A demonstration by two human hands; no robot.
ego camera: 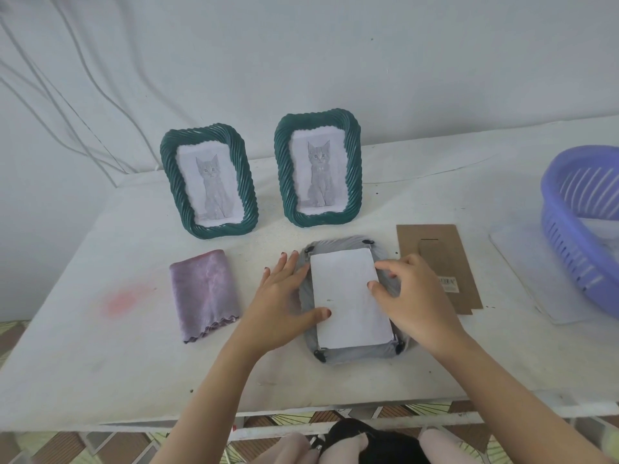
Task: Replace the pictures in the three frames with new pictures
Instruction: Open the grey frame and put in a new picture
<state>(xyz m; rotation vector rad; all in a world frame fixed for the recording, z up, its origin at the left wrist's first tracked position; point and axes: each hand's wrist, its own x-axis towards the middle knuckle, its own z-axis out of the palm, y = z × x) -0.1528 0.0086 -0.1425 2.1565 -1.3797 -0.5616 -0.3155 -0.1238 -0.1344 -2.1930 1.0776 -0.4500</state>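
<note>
Lying face down near the middle of the table [134, 363], the third frame [355, 356] shows its grey back, with a white sheet of paper [348, 296] seated in the recess between black corner clips [320, 356]

Paper: light, limp, creases easily. Judged best lifted by a free edge or corner, not dragged

Frame: looks rigid and moulded. Possibly a clear pane underneath, so keep it flat and hold it by the rim

Left hand [281, 296]: fingers straight along the frame's 9 o'clock rim, thumb pressing on the paper

Right hand [412, 296]: fingers bent, tips at the paper's 3 o'clock edge; pinching or only pressing, cannot tell

3 o'clock, just beside the frame: brown cardboard back [459, 249], thin, stiff. Its barcode label [447, 283] is too small to read

9 o'clock: folded purple cloth [204, 293]

Upright green frames: left frame [207, 226] at 11 o'clock, right frame [318, 219] at 12 o'clock, each showing a grey cat picture, no writing

2 o'clock, well apart: purple basket [582, 229]
</note>
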